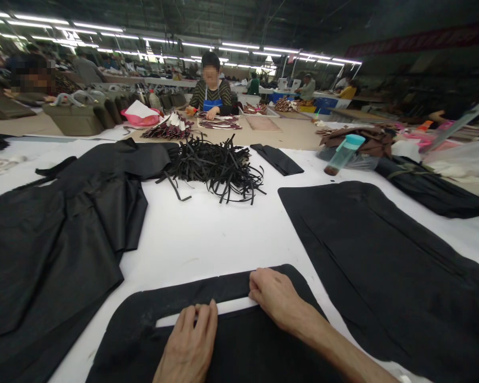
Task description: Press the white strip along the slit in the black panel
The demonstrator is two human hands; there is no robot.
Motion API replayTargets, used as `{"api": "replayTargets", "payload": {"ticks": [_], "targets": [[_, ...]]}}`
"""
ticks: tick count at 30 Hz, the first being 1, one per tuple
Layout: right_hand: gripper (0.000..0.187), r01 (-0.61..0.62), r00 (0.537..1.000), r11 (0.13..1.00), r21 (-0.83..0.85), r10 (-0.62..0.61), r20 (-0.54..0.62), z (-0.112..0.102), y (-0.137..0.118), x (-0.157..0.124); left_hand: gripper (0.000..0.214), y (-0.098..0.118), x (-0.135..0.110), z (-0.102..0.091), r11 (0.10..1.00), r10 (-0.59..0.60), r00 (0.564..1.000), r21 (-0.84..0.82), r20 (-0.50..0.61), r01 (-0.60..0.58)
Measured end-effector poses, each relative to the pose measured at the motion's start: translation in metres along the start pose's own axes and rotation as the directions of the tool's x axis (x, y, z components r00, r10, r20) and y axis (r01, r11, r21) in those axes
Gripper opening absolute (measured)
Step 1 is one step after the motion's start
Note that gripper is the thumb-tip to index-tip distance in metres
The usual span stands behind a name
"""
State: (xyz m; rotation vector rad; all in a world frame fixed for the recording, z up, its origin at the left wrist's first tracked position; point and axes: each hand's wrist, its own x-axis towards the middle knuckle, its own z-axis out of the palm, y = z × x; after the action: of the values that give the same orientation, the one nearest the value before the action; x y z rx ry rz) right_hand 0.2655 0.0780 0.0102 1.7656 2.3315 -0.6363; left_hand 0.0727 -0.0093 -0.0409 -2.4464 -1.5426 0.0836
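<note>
A black fabric panel (239, 348) with rounded corners lies on the white table in front of me. A long narrow slot near its far edge shows the white surface beneath. My left hand (189, 343) rests on the panel with its fingers stretched to the slot's near edge; its thumb is hidden. At the slot's right end, my right hand (274, 295) has its fingers curled and closed on the fabric around the opening. The fingertips of that hand are partly hidden.
Black fabric (51, 244) lies folded at left, with a larger black panel stack (387, 260) at right. A tangle of black strips (215, 165) sits ahead, near a teal-lidded bottle (345, 154). Across the table, a co-worker (210, 90) handles dark red pieces.
</note>
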Motion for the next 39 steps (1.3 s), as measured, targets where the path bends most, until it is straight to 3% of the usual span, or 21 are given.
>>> {"api": "replayTargets", "payload": {"ticks": [10, 12, 15, 17, 20, 26, 39], "targets": [[0.013, -0.013, 0.998, 0.999, -0.039, 0.015, 0.061, -0.014, -0.007, 0.003, 0.062, 0.015, 0.026, -0.019, 0.996, -0.034, 0.986, 0.092, 0.161, 0.019], [0.013, -0.006, 0.999, 1.0, -0.012, 0.007, 0.052, -0.013, -0.005, 0.001, 0.056, 0.019, 0.028, -0.016, 0.996, -0.015, 0.995, 0.092, 0.102, 0.006], [0.01, 0.014, 1.0, 0.998, 0.056, -0.015, 0.023, -0.008, 0.003, -0.001, 0.04, 0.027, 0.029, -0.009, 0.997, 0.058, 0.993, 0.048, -0.1, -0.054], [0.007, 0.031, 0.999, 0.995, 0.099, -0.03, -0.011, -0.003, 0.011, -0.002, 0.039, 0.031, 0.032, -0.006, 0.993, 0.117, 0.982, 0.032, -0.15, -0.113], [0.008, 0.046, 0.997, 0.99, 0.131, -0.038, -0.062, 0.005, 0.025, -0.002, 0.043, 0.036, 0.036, -0.008, 0.987, 0.16, 0.981, 0.03, -0.106, -0.158], [0.012, 0.064, 0.994, 0.989, 0.136, -0.051, -0.095, 0.009, 0.046, -0.007, 0.045, 0.042, 0.038, -0.009, 0.992, 0.123, 0.99, 0.003, -0.065, -0.123], [0.009, -0.009, 0.997, 0.99, 0.142, 0.02, -0.077, -0.001, 0.055, -0.014, 0.052, 0.065, 0.058, -0.018, 0.997, 0.047, 0.994, 0.06, 0.102, -0.054]]}}
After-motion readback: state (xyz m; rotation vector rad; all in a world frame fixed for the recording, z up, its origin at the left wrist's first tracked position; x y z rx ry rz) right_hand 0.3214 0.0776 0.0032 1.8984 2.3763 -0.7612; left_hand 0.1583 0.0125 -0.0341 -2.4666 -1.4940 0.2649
